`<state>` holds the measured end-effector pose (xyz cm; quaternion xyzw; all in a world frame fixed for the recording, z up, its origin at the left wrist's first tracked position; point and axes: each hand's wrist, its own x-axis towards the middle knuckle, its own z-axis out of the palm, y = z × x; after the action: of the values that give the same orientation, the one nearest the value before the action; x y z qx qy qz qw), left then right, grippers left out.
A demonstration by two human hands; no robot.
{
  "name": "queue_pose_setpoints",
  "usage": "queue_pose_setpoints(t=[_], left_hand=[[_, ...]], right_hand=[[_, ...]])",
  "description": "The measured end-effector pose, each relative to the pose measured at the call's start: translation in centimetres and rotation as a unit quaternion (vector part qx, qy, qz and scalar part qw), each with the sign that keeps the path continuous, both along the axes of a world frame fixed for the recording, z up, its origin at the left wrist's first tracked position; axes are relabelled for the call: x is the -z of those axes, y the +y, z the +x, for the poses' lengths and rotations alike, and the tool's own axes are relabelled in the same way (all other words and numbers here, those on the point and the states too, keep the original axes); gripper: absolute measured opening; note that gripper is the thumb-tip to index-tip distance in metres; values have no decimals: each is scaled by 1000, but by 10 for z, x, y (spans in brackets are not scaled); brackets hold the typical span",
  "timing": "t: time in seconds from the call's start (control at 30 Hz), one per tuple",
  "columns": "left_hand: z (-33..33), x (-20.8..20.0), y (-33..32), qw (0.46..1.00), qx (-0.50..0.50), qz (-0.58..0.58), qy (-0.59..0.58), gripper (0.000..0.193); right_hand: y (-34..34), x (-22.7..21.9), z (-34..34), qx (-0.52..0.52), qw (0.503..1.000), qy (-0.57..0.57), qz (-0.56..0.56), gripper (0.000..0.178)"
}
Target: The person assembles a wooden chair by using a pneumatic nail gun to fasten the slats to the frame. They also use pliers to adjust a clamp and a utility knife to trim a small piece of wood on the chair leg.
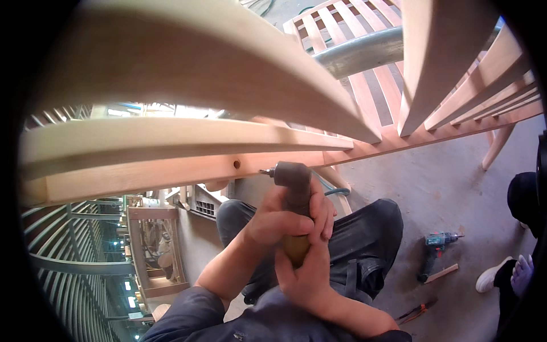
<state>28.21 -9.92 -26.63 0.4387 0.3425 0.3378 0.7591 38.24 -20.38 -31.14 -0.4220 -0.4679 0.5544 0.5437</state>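
the left grip (269, 223) is closing snugly round the upper body of a power tool (297, 191), with its thumb lying across the front. the right grip (310, 279) is curling round the yellow lower end of the same tool, just below the left one, so the two are sitting close together. both are holding firmly, with little or no gap between skin and tool; some fingers are hiding behind it. the tool is standing roughly upright in front of the person's chest, and its dark head is bending over to the left.

from that head a short metal bit (266, 171) is pointing left, near a round hole (236, 165) in a long wooden rail (285, 159). the bit is staying outside the hole; whether its tip is touching the rail, i cannot tell. above, a broad wooden slat (188, 74) is meeting the rail.

below, the person's knees (379, 228) are spreading to either side. to the right, a green and black drill (436, 251) is lying on the floor (393, 171), a wood strip (441, 273) just beside it and pliers (420, 310) nearer the person. at the far right, another person's white shoe (492, 276) is resting on the floor.
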Motion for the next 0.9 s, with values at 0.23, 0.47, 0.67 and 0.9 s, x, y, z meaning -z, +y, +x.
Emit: queue_pose_setpoints(t=[0.23, 0.47, 0.67, 0.9], left_hand=[[3, -4, -20, 975, -16, -17, 219, 51], [-16, -14, -50, 856, -229, 298, 355, 38], [-14, -17, -43, 764, -207, 368, 487, 27], [-18, -14, -47, 836, -241, 310, 383, 17]], right_hand=[[8, 27, 20, -12, 997, 54, -50, 78], [-13, 51, 30, -33, 996, 58, -63, 62], [-5, 49, 35, -37, 998, 39, -17, 58], [-2, 62, 26, -32, 997, 61, 26, 62]])
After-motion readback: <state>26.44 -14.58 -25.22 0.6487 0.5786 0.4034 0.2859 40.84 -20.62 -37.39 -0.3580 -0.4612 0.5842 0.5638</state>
